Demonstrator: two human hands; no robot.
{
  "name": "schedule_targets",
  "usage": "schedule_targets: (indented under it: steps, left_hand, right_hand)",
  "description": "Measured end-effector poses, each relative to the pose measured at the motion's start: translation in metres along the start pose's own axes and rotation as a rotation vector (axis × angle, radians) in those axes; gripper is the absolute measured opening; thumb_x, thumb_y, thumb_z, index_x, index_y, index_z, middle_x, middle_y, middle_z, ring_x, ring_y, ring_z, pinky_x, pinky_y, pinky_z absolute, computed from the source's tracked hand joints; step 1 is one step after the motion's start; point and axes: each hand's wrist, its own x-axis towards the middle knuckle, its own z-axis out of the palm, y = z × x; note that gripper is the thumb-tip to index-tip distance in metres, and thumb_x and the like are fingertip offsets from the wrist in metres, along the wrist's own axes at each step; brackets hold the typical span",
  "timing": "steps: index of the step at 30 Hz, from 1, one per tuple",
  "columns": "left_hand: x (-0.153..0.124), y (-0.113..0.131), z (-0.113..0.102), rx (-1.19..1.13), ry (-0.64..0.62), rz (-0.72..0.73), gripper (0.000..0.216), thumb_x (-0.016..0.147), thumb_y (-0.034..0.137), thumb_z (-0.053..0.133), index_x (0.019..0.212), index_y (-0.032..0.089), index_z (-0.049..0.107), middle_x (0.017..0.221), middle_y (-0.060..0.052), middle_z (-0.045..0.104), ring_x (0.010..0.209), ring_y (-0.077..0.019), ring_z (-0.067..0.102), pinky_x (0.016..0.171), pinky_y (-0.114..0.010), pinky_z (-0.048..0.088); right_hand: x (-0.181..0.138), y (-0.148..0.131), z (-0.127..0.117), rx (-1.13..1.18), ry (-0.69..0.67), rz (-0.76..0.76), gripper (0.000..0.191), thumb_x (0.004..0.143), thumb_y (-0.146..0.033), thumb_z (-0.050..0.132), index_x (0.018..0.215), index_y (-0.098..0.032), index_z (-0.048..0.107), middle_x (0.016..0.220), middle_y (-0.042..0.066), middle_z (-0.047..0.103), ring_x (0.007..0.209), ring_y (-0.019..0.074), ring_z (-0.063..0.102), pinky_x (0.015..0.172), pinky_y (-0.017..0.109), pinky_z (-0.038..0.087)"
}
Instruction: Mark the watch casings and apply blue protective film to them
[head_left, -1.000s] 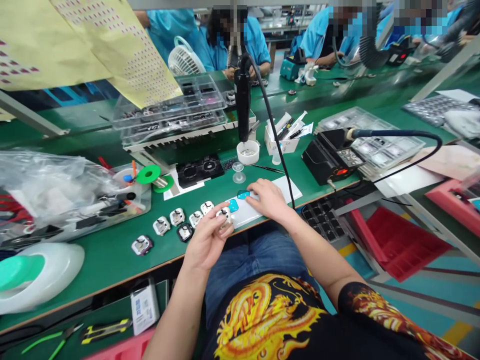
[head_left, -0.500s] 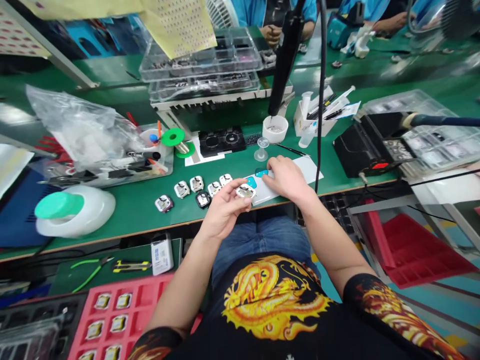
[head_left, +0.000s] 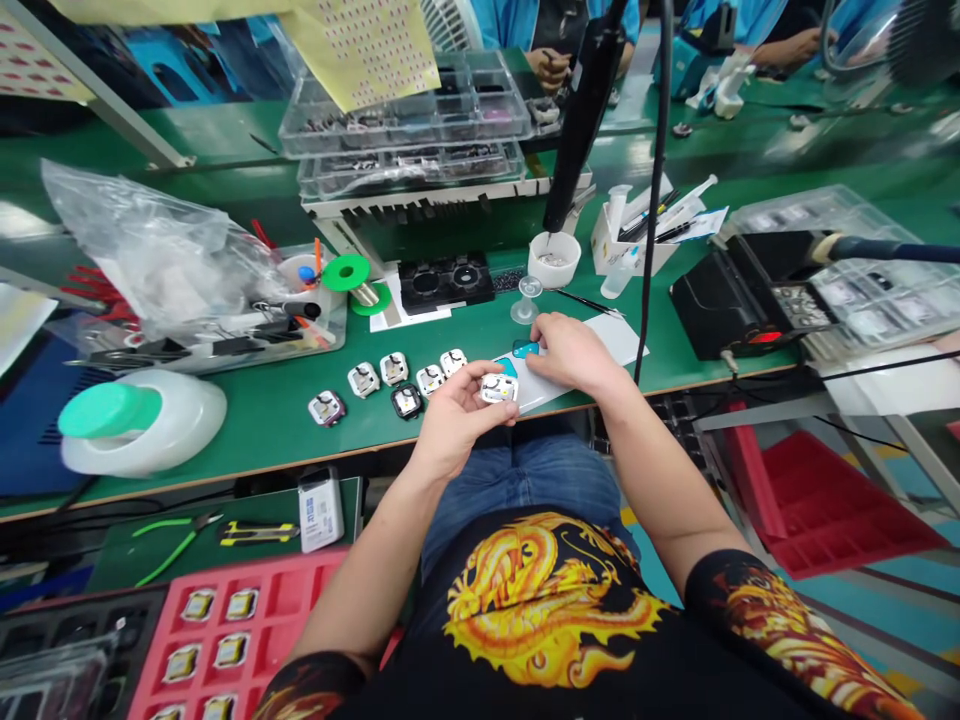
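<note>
My left hand (head_left: 454, 425) is closed around the edge of a small white watch case (head_left: 498, 388), its inner parts facing up. Close by, my right hand (head_left: 574, 355) rests on a white sheet (head_left: 619, 340), thumb and finger bent about a small glossy blue piece (head_left: 524, 349). A second blue piece (head_left: 506, 367) lies just behind the held case, partly covered by it. Several more open watch cases (head_left: 394, 368) lie on the green bench to the left, among them a black one (head_left: 406, 401) and a purple-edged one (head_left: 326, 408).
Behind the hands stand a clear spool (head_left: 529, 300), a white cup (head_left: 553, 262) and a box of pens (head_left: 634, 240). A solder reel (head_left: 349, 275) and a green-capped bottle (head_left: 142, 430) are at left. A black screwdriver (head_left: 585, 120) hangs overhead. Co-workers sit across the bench.
My left hand has turned the watch case so that its inside faces up more, and lowered it slightly. My right hand keeps its place at the blue piece.
</note>
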Motion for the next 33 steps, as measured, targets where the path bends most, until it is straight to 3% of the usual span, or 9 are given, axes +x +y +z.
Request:
schedule_targets:
  steps: [7, 14, 21, 33]
  left_hand:
    - [0.006, -0.001, 0.003, 0.044, -0.003, 0.002, 0.059, 0.071, 0.024, 0.103, 0.120, 0.020, 0.071, 0.101, -0.002, 0.074, 0.061, -0.0124, 0.072, 0.051, -0.022, 0.060]
    - [0.006, -0.002, 0.001, 0.010, -0.005, -0.008, 0.057, 0.070, 0.021, 0.102, 0.118, 0.021, 0.071, 0.100, -0.001, 0.074, 0.067, -0.0141, 0.075, 0.060, -0.025, 0.065]
    - [0.006, -0.001, -0.003, 0.009, -0.031, -0.019, 0.057, 0.073, 0.020, 0.100, 0.121, 0.020, 0.070, 0.104, -0.004, 0.075, 0.074, -0.0167, 0.079, 0.065, -0.026, 0.068]
    - [0.010, -0.015, 0.008, 0.285, -0.029, -0.042, 0.053, 0.072, 0.021, 0.089, 0.122, 0.018, 0.072, 0.087, -0.001, 0.076, 0.067, -0.0137, 0.073, 0.063, -0.024, 0.063]
  right_hand:
    - [0.002, -0.001, 0.002, 0.037, 0.014, 0.040, 0.023, 0.087, -0.030, 0.076, 0.107, -0.020, 0.069, 0.107, 0.008, 0.073, 0.090, 0.0246, 0.065, 0.076, 0.036, 0.042]
    - [0.001, 0.003, 0.011, 0.088, 0.090, 0.048, 0.020, 0.084, -0.030, 0.078, 0.099, -0.022, 0.068, 0.102, 0.005, 0.072, 0.087, 0.0227, 0.062, 0.074, 0.034, 0.040]
    - [0.000, 0.002, 0.013, 0.112, 0.110, 0.057, 0.024, 0.083, -0.026, 0.077, 0.105, -0.021, 0.069, 0.103, 0.005, 0.071, 0.089, 0.0235, 0.064, 0.077, 0.035, 0.043]
    - [-0.004, -0.002, 0.018, 0.099, 0.164, 0.059, 0.018, 0.084, -0.022, 0.075, 0.101, -0.019, 0.071, 0.100, 0.007, 0.071, 0.090, 0.0251, 0.063, 0.081, 0.037, 0.045]
